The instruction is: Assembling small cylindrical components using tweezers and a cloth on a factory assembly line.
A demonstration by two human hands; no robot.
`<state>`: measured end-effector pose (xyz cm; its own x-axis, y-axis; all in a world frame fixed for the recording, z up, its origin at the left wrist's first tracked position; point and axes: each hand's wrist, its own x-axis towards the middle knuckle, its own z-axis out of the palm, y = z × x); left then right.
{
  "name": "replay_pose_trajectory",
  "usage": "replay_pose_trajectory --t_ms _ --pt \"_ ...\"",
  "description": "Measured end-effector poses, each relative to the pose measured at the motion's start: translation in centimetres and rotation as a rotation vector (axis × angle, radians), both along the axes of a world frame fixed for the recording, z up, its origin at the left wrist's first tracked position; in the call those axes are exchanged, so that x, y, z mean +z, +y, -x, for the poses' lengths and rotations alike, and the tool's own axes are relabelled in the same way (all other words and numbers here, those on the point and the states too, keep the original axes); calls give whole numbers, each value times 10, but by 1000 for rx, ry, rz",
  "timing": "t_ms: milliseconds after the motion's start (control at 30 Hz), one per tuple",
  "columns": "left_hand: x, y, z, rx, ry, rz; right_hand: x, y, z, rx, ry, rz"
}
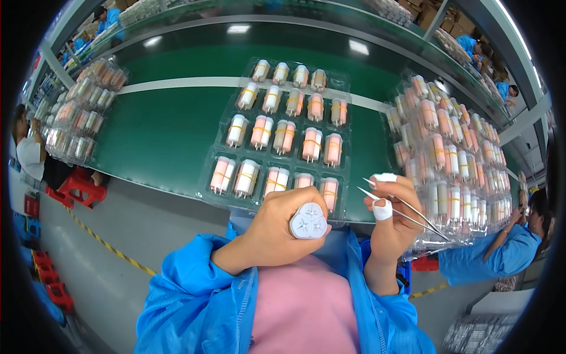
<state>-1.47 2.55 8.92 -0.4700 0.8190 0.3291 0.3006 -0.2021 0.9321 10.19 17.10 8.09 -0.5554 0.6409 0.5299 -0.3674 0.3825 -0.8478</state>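
Note:
My left hand (272, 227) is closed around a bundle of three tubes, its grey three-lobed end (308, 220) turned up toward me, with a small metallic star-shaped spot in each lobe. To the right of it, my right hand (394, 227) holds metal tweezers (413, 213) between thumb and fingers. The tweezer tips are apart and point left, away from the bundle. White wraps cover the thumb and a finger of that hand. Just beyond both hands lies a clear plastic tray (219, 154) with rows of pink, white and grey tube bundles (261, 131), each banded in yellow.
The tray rests on a green worktable (159, 130) crossed by a white stripe. Stacked filled trays stand at the right (454, 159) and the far left (82, 112). Co-workers sit at the right (501, 251) and left (29, 153). Red stools (82, 186) stand on the grey floor.

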Motion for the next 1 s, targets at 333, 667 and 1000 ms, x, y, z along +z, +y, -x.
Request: replay_pose_trajectory --t_ms 333,667,1000 --pt "23 27 44 -21 -374 147 -80 42 20 -44 -145 334" --pt "-31 193 178 156 141 366 -95 55 16 22 -69 561" --pt "-58 271 179 417 1012 577 -95 62 8 108 -115 575"
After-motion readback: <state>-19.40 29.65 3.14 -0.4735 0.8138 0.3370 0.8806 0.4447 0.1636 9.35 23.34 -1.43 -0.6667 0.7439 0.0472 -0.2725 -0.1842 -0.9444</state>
